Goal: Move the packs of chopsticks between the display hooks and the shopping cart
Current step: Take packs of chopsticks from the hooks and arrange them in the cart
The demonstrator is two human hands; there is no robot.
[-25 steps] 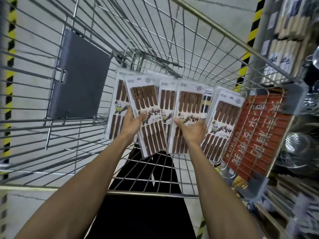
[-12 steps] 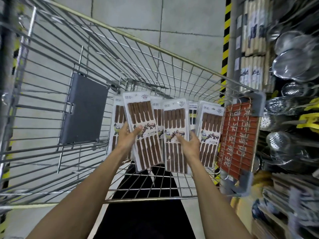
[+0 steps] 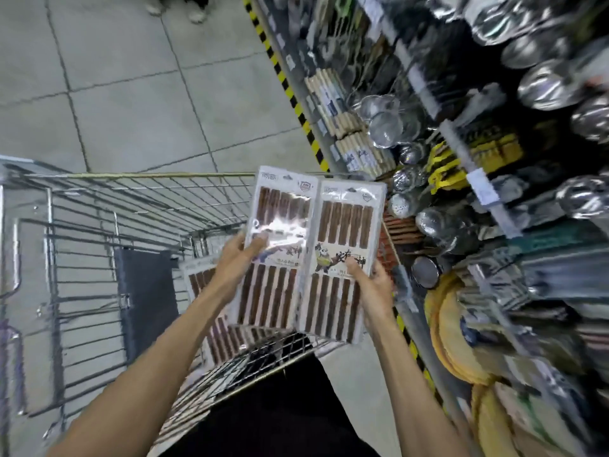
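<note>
Two flat clear-plastic packs of dark brown chopsticks on white printed cards are held side by side above the near right corner of the silver wire shopping cart (image 3: 131,175). They are clear of its basket, their long edges meet, and their hang-tab ends point away from the person. The left pack (image 3: 280,291) is grasped by the left hand (image 3: 235,255), fingers wrapped behind its left edge and thumb on the glossy front. The right pack (image 3: 342,232) is grasped by the right hand (image 3: 374,286) at its right edge, thumb on the front near the cartoon panda print and fingers behind. More packs of the same brown chopsticks (image 3: 201,280) lie inside the cart at its near end, partly hidden by the left forearm. Toward the cart's left side hangs a dark grey plastic flap (image 3: 145,291). On the cart's right side, an orange-red panel (image 3: 400,225) shows beside the right pack. The cart stands on a grey tiled floor (image 3: 115,94). To the right of the cart runs a store shelf edged with a yellow-and-black striped strip (image 3: 290,90). It carries pale wooden chopstick packs (image 3: 349,123), steel mesh strainers (image 3: 384,127) and shiny steel bowls (image 3: 543,84), much of it blurred. Beyond the cart's far end stand two light shoes (image 3: 196,15) of another person
</note>
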